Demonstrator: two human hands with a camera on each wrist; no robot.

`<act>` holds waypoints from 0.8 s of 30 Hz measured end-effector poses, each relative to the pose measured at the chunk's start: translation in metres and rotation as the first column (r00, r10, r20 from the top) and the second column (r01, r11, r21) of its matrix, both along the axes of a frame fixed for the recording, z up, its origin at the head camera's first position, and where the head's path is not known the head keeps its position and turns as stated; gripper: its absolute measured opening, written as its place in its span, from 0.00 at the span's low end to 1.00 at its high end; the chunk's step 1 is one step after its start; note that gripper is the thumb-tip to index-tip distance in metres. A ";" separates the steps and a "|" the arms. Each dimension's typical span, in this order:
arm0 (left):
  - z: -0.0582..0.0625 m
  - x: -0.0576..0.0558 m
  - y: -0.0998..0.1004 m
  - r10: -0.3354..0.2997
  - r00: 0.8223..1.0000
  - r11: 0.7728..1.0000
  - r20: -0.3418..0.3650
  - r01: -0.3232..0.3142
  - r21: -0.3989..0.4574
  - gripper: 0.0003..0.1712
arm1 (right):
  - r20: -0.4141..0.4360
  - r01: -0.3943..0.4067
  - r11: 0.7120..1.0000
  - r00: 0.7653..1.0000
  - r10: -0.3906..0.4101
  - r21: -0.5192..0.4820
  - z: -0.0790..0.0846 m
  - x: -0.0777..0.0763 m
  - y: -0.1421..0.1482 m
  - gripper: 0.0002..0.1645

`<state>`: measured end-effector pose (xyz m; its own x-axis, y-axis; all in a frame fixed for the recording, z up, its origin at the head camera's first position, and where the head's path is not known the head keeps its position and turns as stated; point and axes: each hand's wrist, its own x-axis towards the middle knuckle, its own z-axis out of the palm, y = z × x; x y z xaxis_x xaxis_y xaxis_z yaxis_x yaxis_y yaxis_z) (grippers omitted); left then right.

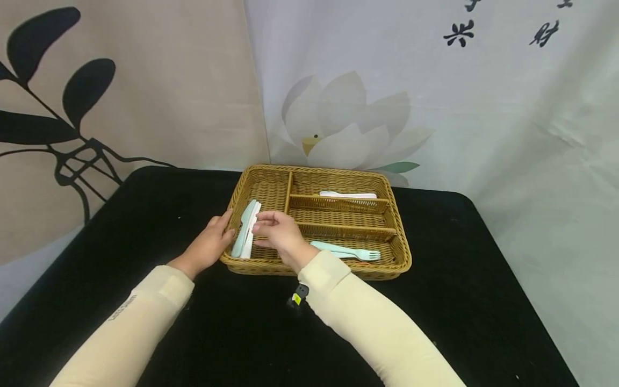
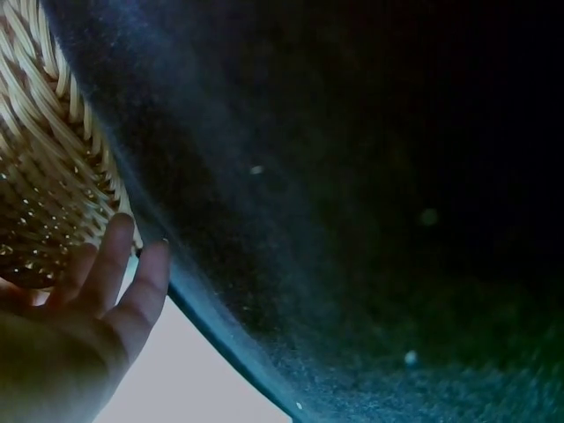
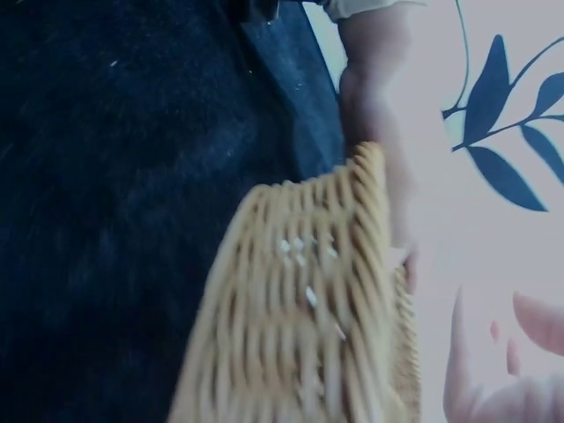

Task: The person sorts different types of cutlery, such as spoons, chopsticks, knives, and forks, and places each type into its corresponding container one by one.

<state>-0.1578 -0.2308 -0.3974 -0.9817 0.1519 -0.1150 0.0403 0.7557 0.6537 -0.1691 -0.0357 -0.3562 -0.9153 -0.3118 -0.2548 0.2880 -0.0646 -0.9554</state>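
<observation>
A woven basket [image 1: 338,272] with several compartments stands on the black-covered table. In its left compartment lie a pale green knife [image 1: 240,239] and a slim white utensil [image 1: 247,248], side by side and slanting. My right hand [image 1: 282,234] is over that compartment, fingertips close to the white utensil. In the right wrist view, the thumb and fingers of this hand [image 3: 507,388] stand apart with nothing seen between them. My left hand [image 1: 208,244] rests against the basket's left side. The left wrist view shows its fingers [image 2: 110,264] extended beside the outer weave.
Pale green forks [image 1: 365,254] lie in the front right compartment. White utensils [image 1: 348,195] lie in the back right one, partly behind a divider [image 1: 338,204]. A printed cloth [image 1: 193,80] hangs behind the black table [image 1: 459,279].
</observation>
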 end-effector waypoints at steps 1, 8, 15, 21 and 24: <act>0.000 0.000 0.000 -0.001 1.000 1.000 0.001 0.001 -0.003 0.36 | -0.016 0.000 1.000 1.000 0.000 0.002 0.003 0.001 0.006 0.20; 0.003 -0.004 -0.005 -0.002 1.000 0.999 0.015 0.003 -0.034 0.37 | -0.170 -0.005 0.997 0.985 0.018 0.077 0.021 0.008 0.053 0.20; 0.003 -0.003 -0.007 0.005 1.000 0.997 -0.004 -0.006 -0.077 0.37 | -0.286 0.061 0.982 0.958 -0.007 0.180 0.021 0.017 0.104 0.20; 0.008 0.003 -0.010 0.011 1.000 0.992 -0.027 -0.015 -0.123 0.41 | -0.393 0.186 0.941 0.918 -0.063 0.284 0.014 0.022 0.157 0.20; 0.013 0.008 -0.012 0.029 0.999 0.987 -0.034 -0.034 -0.160 0.43 | -0.461 0.257 0.885 0.886 -0.056 0.388 0.011 0.022 0.184 0.21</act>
<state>-0.1495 -0.2426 -0.3849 -0.9891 0.1030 -0.1048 0.0332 0.8517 0.5230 -0.1467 0.1485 -0.3448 -0.9895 -0.1073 0.0972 -0.1304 0.3681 -0.9206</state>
